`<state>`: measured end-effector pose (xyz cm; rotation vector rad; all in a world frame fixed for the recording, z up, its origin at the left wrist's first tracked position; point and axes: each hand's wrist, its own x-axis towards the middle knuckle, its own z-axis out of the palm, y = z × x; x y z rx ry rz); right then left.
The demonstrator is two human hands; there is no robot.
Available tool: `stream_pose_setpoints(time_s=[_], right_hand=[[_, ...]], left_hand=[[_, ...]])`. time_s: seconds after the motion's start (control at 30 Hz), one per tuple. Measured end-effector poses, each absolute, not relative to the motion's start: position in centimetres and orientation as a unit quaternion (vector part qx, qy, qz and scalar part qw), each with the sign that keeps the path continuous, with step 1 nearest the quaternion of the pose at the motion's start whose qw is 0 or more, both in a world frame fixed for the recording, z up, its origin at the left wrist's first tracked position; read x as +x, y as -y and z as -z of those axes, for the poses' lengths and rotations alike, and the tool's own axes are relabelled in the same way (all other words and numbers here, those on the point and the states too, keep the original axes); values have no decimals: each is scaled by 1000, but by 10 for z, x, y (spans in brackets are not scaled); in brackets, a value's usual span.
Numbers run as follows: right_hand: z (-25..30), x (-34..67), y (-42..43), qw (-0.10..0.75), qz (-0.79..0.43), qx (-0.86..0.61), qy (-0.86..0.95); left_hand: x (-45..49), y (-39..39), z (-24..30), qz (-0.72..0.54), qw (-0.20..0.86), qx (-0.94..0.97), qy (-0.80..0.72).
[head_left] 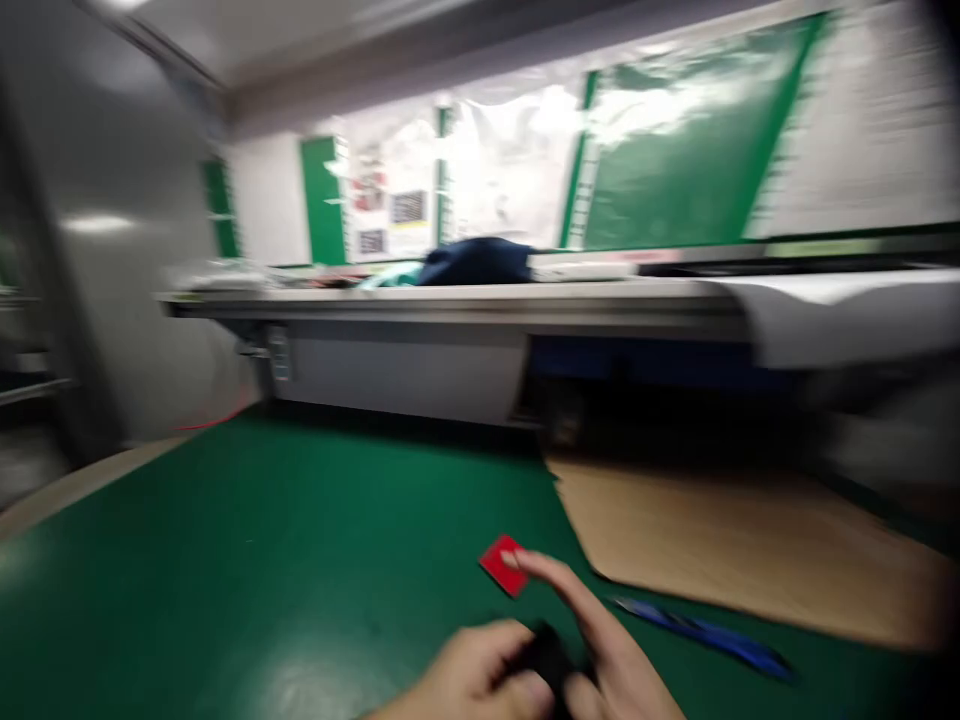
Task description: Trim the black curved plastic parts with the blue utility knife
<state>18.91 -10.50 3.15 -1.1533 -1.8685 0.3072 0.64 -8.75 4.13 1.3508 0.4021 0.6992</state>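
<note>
My left hand (469,675) is at the bottom centre, its fingers closed round a small black object (547,665) that is blurred and too unclear to name. On the other side of that object is my right hand (622,665), with its lower fingers curled against it. My right index finger stretches forward, its tip over a small red square piece (501,572). Whether the piece sticks to the fingertip or lies on the green mat (337,560) cannot be made out. To the right of my hands lies a blue pen-like tool (712,635).
A brown cardboard sheet (720,540) covers the right of the bench. Above the bench's back runs a shelf (465,300) bearing a dark blue cloth (476,262) and a hanging white paper sheet (832,315). A grey panel (405,370) stands beneath the shelf.
</note>
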Motion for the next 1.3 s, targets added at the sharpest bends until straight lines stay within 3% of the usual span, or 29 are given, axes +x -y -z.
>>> stream_pose_setpoints(time_s=[0.17,0.33,0.47,0.77,0.9,1.3], right_hand=[[-61,288,105,258,-61,-705,658],[-46,339,109,176,-149,-754,615],[-42,330,104,205,-177,-730,628],[-51,234,109,375,-164,-541,734],[-57,216,118,355,-136,-476,793],[-58,212,121,223,24,-512,829]], left_hand=[[18,82,-30,-331,752,482,-305],[17,84,-39,-324,783,428,-316],[17,86,-42,-304,781,447,-314],[13,87,-40,-253,820,446,-253],[12,83,-37,-259,789,480,-282],[11,82,-51,-191,628,696,-292]])
